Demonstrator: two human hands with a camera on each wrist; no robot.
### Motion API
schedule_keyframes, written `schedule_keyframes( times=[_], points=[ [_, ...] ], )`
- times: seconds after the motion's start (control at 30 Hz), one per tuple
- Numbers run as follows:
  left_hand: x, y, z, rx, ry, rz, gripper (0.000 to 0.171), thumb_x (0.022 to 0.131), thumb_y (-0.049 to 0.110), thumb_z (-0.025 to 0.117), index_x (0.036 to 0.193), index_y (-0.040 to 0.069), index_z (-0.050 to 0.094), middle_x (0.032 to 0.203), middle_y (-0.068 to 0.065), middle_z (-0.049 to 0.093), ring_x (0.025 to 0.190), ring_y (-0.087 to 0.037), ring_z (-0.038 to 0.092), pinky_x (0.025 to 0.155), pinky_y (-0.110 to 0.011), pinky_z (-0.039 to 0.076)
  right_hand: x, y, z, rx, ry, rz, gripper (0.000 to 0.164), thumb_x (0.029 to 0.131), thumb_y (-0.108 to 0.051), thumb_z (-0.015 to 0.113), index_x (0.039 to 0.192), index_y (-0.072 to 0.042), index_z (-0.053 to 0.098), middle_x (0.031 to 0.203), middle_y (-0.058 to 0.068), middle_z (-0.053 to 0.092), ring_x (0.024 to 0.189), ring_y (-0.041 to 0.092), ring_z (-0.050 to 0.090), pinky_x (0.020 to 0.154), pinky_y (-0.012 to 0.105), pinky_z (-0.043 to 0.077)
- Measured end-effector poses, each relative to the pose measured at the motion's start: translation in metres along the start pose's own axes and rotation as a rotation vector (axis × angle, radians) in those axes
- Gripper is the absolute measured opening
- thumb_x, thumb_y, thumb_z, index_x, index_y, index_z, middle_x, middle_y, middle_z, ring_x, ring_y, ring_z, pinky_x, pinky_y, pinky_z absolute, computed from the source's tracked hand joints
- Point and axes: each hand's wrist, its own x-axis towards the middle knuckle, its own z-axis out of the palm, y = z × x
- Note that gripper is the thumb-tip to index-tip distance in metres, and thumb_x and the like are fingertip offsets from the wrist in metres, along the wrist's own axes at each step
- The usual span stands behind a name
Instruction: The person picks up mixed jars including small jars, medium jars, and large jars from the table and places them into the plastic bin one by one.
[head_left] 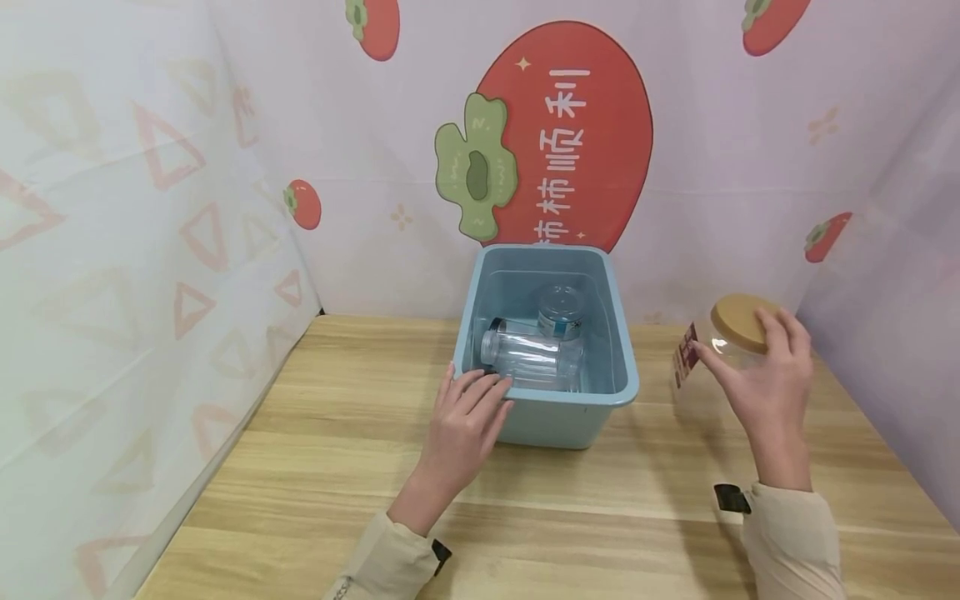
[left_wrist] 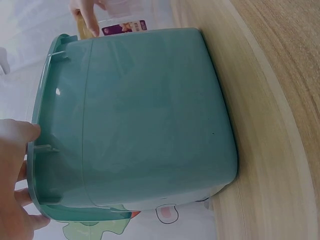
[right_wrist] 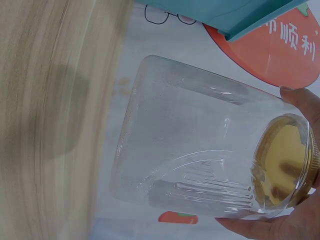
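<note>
A blue plastic bin stands on the wooden table with several clear jars and bottles inside. My left hand grips the bin's near-left rim, its fingers over the edge; the left wrist view shows the bin's outer wall close up. To the right, my right hand holds a large clear jar near its top, around the tan lid. In the right wrist view the jar appears empty, with its base above the table. A dark red label shows on its left side.
The wooden table runs under the bin. Behind it hangs a pale cloth printed with red fruit, and more cloth borders the left side. The bin's far end stands near the back cloth.
</note>
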Motion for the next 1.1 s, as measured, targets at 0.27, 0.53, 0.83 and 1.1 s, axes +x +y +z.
schedule_keyframes(
  times=[0.27, 0.53, 0.83, 1.1],
  points=[
    [0.002, 0.001, 0.001, 0.002, 0.010, 0.005, 0.024, 0.096, 0.015, 0.078, 0.117, 0.004, 0.079, 0.112, -0.010, 0.078, 0.112, -0.036, 0.069, 0.108, -0.070, 0.046, 0.002, -0.004, 0.000, 0.015, 0.011, -0.016, 0.089, 0.073, -0.008, 0.094, 0.152, 0.000, 0.053, 0.162, 0.025, 0.038, 0.151, 0.048, 0.036, 0.123, 0.063, 0.032],
    [0.001, 0.001, 0.000, 0.007, -0.008, -0.010, 0.024, 0.097, 0.015, 0.077, 0.118, 0.004, 0.078, 0.114, -0.009, 0.078, 0.114, -0.034, 0.068, 0.112, -0.069, 0.044, 0.000, -0.006, 0.001, -0.009, -0.030, -0.028, 0.092, 0.074, -0.008, 0.094, 0.153, 0.003, 0.050, 0.163, 0.027, 0.036, 0.152, 0.050, 0.034, 0.123, 0.065, 0.031],
    [0.002, 0.001, -0.001, -0.004, 0.000, -0.004, 0.024, 0.096, 0.014, 0.078, 0.118, 0.004, 0.078, 0.113, -0.010, 0.078, 0.113, -0.035, 0.069, 0.111, -0.070, 0.044, 0.000, -0.010, 0.002, -0.020, -0.050, -0.064, 0.092, 0.072, -0.007, 0.095, 0.152, 0.003, 0.051, 0.162, 0.027, 0.038, 0.150, 0.052, 0.036, 0.121, 0.067, 0.031],
    [0.001, 0.000, 0.000, -0.001, 0.006, 0.000, 0.028, 0.090, 0.011, 0.083, 0.117, 0.004, 0.079, 0.111, -0.010, 0.078, 0.111, -0.036, 0.069, 0.109, -0.070, 0.045, 0.005, -0.016, -0.001, -0.028, -0.073, -0.101, 0.089, 0.073, -0.011, 0.094, 0.150, 0.004, 0.052, 0.160, 0.028, 0.041, 0.148, 0.053, 0.038, 0.120, 0.068, 0.033]
  ],
)
